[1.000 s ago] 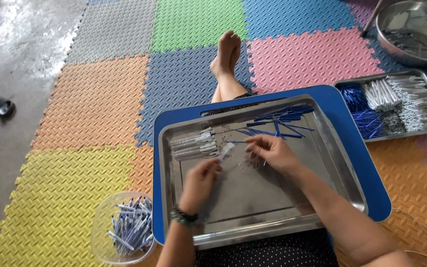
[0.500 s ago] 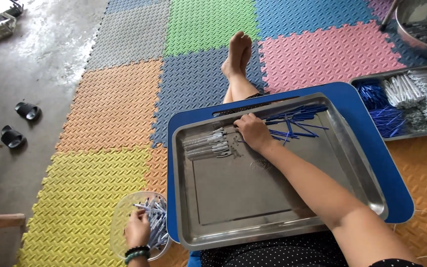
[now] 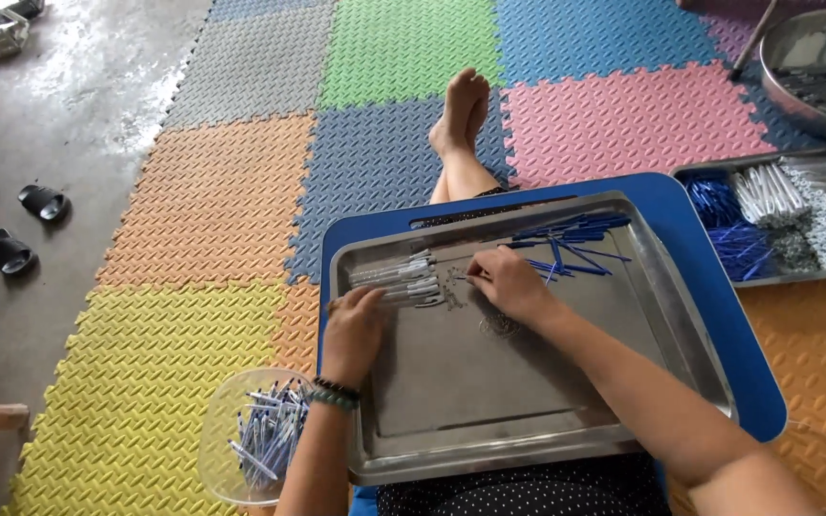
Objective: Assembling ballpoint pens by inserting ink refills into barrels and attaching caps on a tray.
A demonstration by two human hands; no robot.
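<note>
Floor of coloured foam puzzle mats [image 3: 241, 191] w/ bare concrete at upper left of frame; a steel tray [image 3: 528, 382] sits on a blue board [image 3: 709, 287] over the person's lap, centre frame. Clear pen barrels [image 3: 399, 279] lie in a small row at the tray's upper left, just above the left hand [image 3: 354, 330] and left of the right hand [image 3: 509, 285]. Blue refills [image 3: 571, 244] lie scattered at the tray's upper right, just beyond the right hand. Tiny metal bits [image 3: 451, 291] between the hands are too small to make out. Left hand curled, fingertips touching the nearest barrels; can't tell if it actually grips one. Right hand pinched at a thin piece, fingers closed; what it holds is unclear. Plastic bowl [image 3: 241, 440] of assembled pens at lower left, partly hidden by the left forearm. Second tray [image 3: 786, 215] at right edge, cut off.
</note>
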